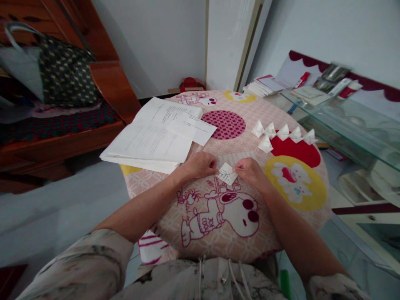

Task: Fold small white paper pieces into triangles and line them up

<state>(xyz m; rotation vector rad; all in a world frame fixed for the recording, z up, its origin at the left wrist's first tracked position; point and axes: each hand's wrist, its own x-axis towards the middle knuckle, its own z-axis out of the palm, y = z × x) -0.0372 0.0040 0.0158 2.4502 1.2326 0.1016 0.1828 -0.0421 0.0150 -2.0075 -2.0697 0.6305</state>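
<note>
A small folded paper square (228, 173) with printed lines is held just above the cloth-covered round table. My left hand (202, 164) pinches its left corner, fingers closed. At its right corner, my right hand (249, 170) grips it between thumb and fingers. To the left lies a stack of printed paper sheets (150, 133), with a smaller loose sheet (202, 130) across its right side. Several folded white paper pieces (283, 132) stand in a row at the right of the table, and one more (265, 144) sits in front of them.
The patterned tablecloth (193, 200) covers the round table. At the right stands a glass-topped cabinet (346, 121) with papers, a cup and metal ware. A wooden bench (109, 83) with a dark patterned bag (64, 73) is at the left.
</note>
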